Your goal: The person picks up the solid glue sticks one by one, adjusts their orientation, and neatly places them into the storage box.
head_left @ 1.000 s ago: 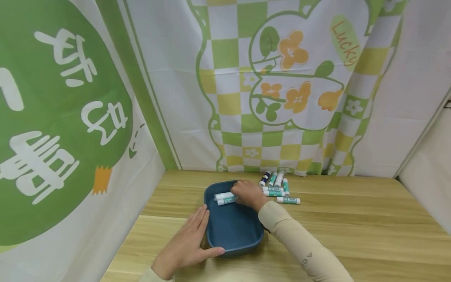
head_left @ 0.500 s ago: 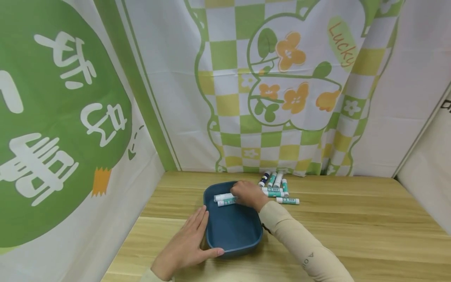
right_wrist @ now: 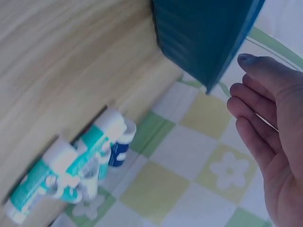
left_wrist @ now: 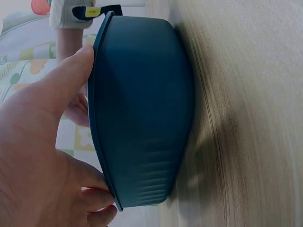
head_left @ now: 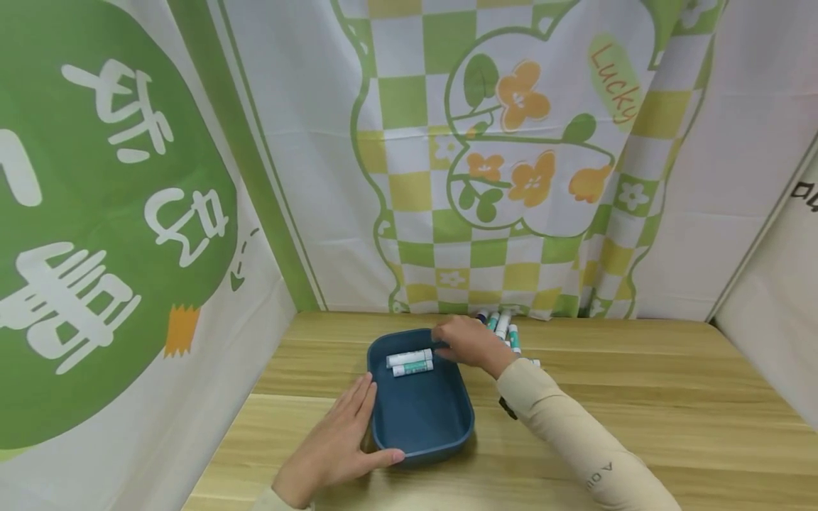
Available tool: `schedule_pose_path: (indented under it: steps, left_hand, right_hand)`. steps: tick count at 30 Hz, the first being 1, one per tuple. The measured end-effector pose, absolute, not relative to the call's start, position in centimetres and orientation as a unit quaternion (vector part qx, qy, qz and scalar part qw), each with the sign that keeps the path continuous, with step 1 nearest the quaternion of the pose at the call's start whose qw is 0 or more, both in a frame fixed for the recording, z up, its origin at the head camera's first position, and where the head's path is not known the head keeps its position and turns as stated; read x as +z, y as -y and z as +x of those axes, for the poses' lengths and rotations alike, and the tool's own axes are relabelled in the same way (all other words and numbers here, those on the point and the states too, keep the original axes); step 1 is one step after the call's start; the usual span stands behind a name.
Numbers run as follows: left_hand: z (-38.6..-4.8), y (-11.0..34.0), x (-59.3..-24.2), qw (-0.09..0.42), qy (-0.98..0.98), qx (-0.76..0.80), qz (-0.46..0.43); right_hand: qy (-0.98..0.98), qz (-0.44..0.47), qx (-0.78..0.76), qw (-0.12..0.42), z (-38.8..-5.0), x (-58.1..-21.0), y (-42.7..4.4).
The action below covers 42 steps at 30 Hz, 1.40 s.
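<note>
Right hand (head_left: 469,342) shifts clear of two tubes (head_left: 409,358) in the blue tray (head_left: 422,411)

Compared with half a second ago, it sits farther right, by the tray's far right corner, and the tubes' right ends now show in full. Its grip is loose and holds nothing: the right wrist view shows the thumb apart from the softly bent fingers. Both tubes lie side by side, crosswise, toward the far end of the tray; one is mostly white, the nearer has a teal label.

The left hand (head_left: 339,436) has its grip spread along the rim, fingers at the left side, thumb at the near edge. More tubes (right_wrist: 38,184) lie on the wooden surface (head_left: 607,383) right of the tray, partly hidden in the head view, among them a dark blue tube (right_wrist: 117,158). Behind hangs a checked cloth (head_left: 415,191).
</note>
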<state>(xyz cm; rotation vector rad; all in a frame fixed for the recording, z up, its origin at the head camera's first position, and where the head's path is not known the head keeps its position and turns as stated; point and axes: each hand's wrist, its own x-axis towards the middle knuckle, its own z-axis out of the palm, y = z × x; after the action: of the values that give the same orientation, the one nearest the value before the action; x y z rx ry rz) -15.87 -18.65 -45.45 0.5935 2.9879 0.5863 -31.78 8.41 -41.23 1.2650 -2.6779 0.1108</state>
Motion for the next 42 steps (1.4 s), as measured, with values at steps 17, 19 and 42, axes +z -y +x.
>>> schedule_pose_path:
  steps: [17,19,42]
  left_hand:
    - [-15.8,18.7,-45.8,0.019,-0.963,0.19,0.188]
    - [-15.8,18.7,-45.8,0.018,-0.964,0.189,0.188]
    - [-15.7,18.4,-45.6,0.019,-0.963,0.189,0.191]
  right_hand:
    - [0.907,0.41,0.073,0.057,-31.3,-41.2,-16.9]
    - [0.904,0.416,0.08,0.06,-31.4,-41.6,-18.0]
    - [0.927,0.345,0.127,0.075,-31.2,-46.2,-26.4]
